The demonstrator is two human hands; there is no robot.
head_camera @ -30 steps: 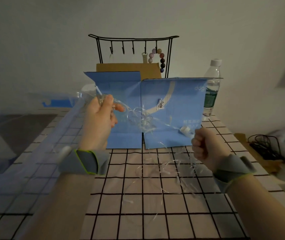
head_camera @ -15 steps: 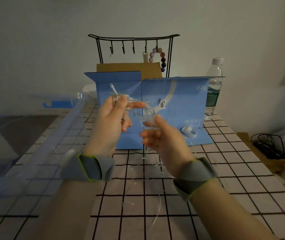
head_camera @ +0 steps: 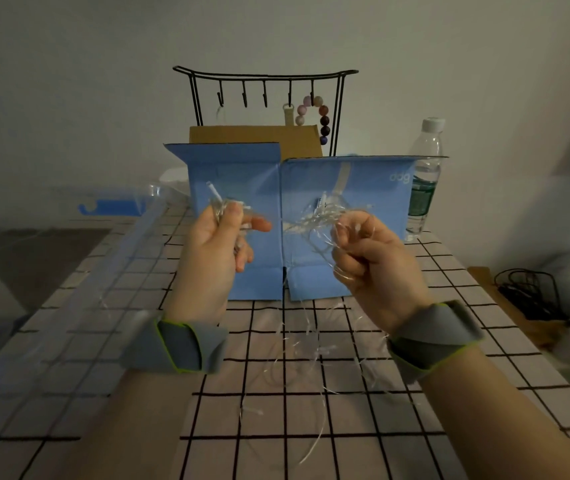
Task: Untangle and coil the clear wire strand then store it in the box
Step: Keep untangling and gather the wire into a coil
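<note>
Untangling is the step we are judging to be in hand: we are holding the thin clear plastic wire strand (head_camera: pixel 314 221) up in the air in front of the open blue cardboard box (head_camera: pixel 363 216), above the white table with its black grid lines (head_camera: pixel 432 341). Our left hand (head_camera: pixel 216 251) is pinching a small gathered bunch of the strand between thumb and forefinger, the other fingers loosely curled, and our right hand (head_camera: pixel 377 268) is closing around another snarl, with loops passing over its knuckles. Between the two hands a knotted clump is bridging the gap, and loose tails are hanging down toward the tabletop; we cannot tell whether they are touching it. Nothing is lying coiled yet, and none of the strand is visibly inside the box, so we are reckoning the task is at an early stage. The next move, as we are reading it, is calling for gentle separation of the clump while one hand is anchoring an end, since hard pulling could tighten the knots. Behind the box a black wire hook rack (head_camera: pixel 264 95) is carrying a string of coloured beads (head_camera: pixel 316 114), and a clear plastic water bottle (head_camera: pixel 425 174) is standing to the right
</note>
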